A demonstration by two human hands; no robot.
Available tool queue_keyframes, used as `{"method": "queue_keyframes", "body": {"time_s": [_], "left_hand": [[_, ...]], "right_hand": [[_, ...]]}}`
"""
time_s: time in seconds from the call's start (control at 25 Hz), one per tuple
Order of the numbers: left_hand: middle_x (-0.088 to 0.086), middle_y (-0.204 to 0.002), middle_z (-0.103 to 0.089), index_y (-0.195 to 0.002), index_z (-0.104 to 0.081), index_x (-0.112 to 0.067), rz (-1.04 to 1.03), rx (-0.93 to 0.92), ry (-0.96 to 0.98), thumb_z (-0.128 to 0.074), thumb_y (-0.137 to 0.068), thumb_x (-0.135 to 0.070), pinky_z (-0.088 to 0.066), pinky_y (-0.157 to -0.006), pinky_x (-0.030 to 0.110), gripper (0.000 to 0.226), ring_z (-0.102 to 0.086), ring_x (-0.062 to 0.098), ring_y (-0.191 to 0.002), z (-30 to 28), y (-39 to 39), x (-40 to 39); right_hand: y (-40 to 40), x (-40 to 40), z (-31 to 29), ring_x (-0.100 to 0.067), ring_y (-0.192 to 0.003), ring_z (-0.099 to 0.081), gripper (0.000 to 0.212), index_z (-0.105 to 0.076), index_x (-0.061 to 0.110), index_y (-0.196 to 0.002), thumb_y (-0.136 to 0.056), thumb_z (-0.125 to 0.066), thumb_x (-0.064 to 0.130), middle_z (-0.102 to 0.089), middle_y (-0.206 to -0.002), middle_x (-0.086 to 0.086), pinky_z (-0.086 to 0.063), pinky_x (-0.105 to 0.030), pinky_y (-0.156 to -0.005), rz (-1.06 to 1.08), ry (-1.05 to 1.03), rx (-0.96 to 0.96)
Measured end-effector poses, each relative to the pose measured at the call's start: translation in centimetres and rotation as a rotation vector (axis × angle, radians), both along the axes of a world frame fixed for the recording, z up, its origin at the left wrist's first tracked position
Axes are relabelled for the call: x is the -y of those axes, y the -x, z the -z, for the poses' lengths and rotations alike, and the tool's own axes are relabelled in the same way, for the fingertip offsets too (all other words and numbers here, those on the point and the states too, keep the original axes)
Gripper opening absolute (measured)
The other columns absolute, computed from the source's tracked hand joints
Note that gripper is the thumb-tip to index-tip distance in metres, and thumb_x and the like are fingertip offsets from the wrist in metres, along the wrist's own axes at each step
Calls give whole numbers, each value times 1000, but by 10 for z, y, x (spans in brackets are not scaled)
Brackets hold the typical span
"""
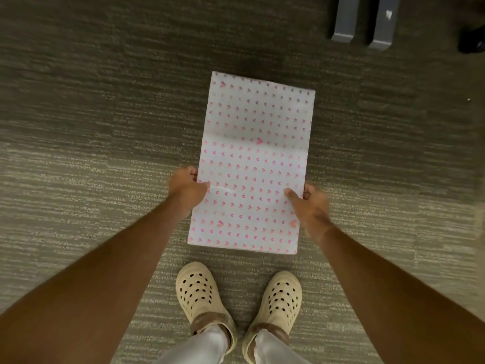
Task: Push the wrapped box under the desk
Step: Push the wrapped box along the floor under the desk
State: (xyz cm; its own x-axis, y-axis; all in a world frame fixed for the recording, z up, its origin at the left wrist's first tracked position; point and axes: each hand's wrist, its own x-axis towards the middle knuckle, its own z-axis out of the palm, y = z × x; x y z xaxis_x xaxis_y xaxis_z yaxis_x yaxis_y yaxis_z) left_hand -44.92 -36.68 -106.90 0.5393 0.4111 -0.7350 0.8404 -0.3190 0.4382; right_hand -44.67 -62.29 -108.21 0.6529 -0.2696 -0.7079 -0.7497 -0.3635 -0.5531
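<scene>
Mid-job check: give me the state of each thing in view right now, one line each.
wrapped box: flat side up over the carpet, held at both long edges; whether it rests down, I cannot tell.
left hand: grip shut on the box's left edge.
right hand: grip shut on the box's right edge.
grey legs: upright on the carpet, beyond the box, apart from it.

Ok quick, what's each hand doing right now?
Left hand: closed on the left edge of the wrapped box.
Right hand: closed on the box's right edge.
</scene>
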Motion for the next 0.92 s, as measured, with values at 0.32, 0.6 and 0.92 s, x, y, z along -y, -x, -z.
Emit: {"method": "queue_keyframes", "body": {"time_s": [0.32, 0.6, 0.92], "left_hand": [[10, -106, -73, -99, -66, -12, -14, 58, 59, -69, -87, -12, -50, -70, 29, 12, -66, 22, -88, -35, -13, -18], [7, -104, -72, -93, -64, -16, -13, 148, 63, -71, -86, -16, -54, -73, 31, 10, -67, 22, -89, -79, -61, -44], [5, -111, -67, -113, -66, -14, -18, 237, 79, -69, -89, -17, -54, -73, 31, 25, -62, 19, -90, -106, -168, -64]], "right_hand": [[-7, -8, -38, -21, -87, -68, 30, -64, 16, -115, -91, -69, 34, -70, -105, -1, -59, -36, -67, 24, -44, 3], [-65, -25, -86, -24, -91, -71, 20, -64, 23, -102, -89, -72, 36, -73, -102, 0, -61, -42, -73, -33, -28, 113], [-180, -45, -104, -13, -82, -66, 17, -63, 26, -94, -86, -75, 35, -67, -93, 8, -57, -29, -64, -46, -98, 216]]}}
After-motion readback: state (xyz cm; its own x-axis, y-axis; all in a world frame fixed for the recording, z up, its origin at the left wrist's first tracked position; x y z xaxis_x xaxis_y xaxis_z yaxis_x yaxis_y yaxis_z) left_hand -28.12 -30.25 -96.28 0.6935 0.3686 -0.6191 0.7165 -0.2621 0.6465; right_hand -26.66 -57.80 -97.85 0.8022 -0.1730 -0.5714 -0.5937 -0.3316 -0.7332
